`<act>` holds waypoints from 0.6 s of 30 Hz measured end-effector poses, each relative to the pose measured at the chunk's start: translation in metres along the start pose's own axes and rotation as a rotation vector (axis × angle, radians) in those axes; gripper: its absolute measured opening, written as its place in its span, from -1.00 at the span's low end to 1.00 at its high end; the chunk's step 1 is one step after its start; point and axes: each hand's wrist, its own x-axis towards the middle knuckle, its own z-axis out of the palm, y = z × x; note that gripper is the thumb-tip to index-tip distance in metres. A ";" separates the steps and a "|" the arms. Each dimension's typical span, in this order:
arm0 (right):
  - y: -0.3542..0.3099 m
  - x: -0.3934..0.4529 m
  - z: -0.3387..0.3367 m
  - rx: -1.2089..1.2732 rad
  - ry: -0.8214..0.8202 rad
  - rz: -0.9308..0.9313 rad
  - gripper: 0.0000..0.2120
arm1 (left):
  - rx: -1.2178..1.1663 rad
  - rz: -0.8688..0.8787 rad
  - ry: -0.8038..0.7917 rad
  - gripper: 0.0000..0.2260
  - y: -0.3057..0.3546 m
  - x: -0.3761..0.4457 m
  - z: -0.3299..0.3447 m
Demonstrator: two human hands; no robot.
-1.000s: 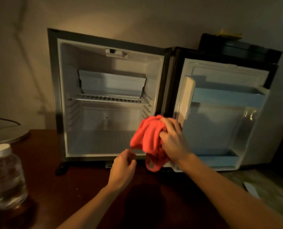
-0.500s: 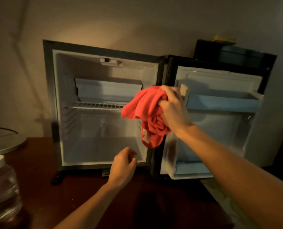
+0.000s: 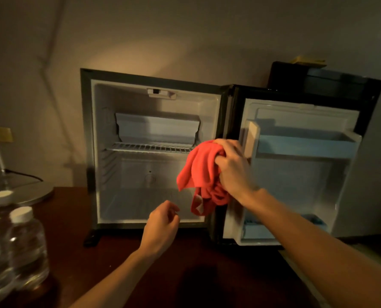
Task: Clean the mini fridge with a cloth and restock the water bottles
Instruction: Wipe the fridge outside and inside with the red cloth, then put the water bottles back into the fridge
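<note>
The mini fridge stands open on a dark wooden table, its inside bare except for a wire shelf. Its door swings out to the right, with blue door shelves. My right hand is closed on a bunched red cloth, held in front of the fridge's right edge near the hinge. My left hand hovers lower, in front of the fridge floor, fingers loosely curled, holding nothing. Two clear water bottles with white caps stand at the far left.
A lamp base with a cable sits on the table at the left, behind the bottles. A black box rises behind the fridge door. The table's right edge runs below the door.
My right hand with the cloth rose from the fridge's bottom corner, then dropped to mid height beside the hinge. The view pulled back, showing a second bottle. The left hand barely moved.
</note>
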 end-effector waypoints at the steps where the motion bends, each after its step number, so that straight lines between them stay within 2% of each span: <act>1: -0.006 0.004 0.000 0.025 0.011 0.000 -0.85 | 0.007 -0.002 0.005 -0.87 0.000 -0.001 -0.004; 3: -0.022 0.006 0.006 0.076 -0.032 -0.021 -0.79 | 0.012 -0.011 0.025 -0.88 -0.003 -0.004 -0.016; 9: -0.081 -0.017 0.063 0.233 -0.324 0.038 -0.81 | 0.096 -0.064 0.036 -0.88 -0.023 -0.020 -0.073; 12: -0.114 -0.019 0.086 0.268 -0.416 0.051 -0.82 | 0.162 -0.130 0.114 -0.84 -0.037 -0.037 -0.112; 16: -0.158 -0.002 0.104 0.350 -0.412 0.011 -0.78 | 0.234 -0.121 0.229 -0.96 -0.048 -0.058 -0.162; 18: -0.177 0.011 0.112 0.405 -0.368 -0.009 -0.75 | 0.273 -0.086 0.263 -0.95 -0.046 -0.068 -0.185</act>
